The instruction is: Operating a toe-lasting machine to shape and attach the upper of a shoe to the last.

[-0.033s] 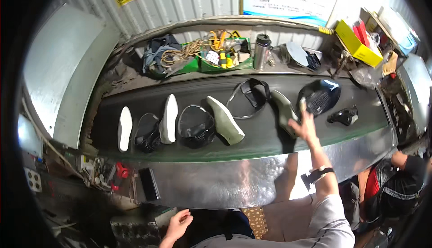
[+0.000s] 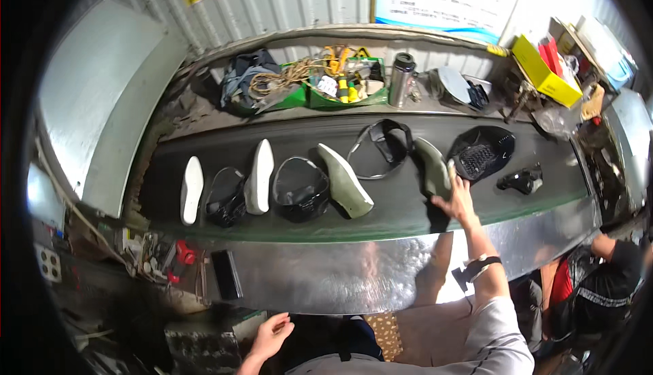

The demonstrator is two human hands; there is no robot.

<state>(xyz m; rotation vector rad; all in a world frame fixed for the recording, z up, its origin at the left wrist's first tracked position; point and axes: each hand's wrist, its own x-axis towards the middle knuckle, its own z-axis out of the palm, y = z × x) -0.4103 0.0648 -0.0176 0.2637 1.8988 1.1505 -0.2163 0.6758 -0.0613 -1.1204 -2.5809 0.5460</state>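
My right hand (image 2: 457, 201) reaches over the dark belt, fingers stretched and thumb apart. It lies at the near end of a grey-green shoe last (image 2: 433, 164), its fingertips between that last and a black mesh shoe upper (image 2: 484, 152). Whether it touches either one I cannot tell. Below the metal ledge, my left hand (image 2: 272, 334) hangs with loosely bent fingers and nothing visible in it. Another grey-green last (image 2: 345, 183), two pale lasts (image 2: 258, 178) and several black uppers (image 2: 299, 195) lie along the belt to the left.
A shiny metal ledge (image 2: 320, 273) runs along the belt's near side, with a black phone-like slab (image 2: 226, 274) on it. Behind the belt stand green tool bins (image 2: 347, 99), a steel flask (image 2: 401, 79) and a yellow box (image 2: 547, 72). Another person (image 2: 605, 276) is at lower right.
My right hand has shifted slightly toward me and left, away from the black mesh upper. That upper lies flatter and turned a little. The picture has shifted slightly; the lasts keep their places.
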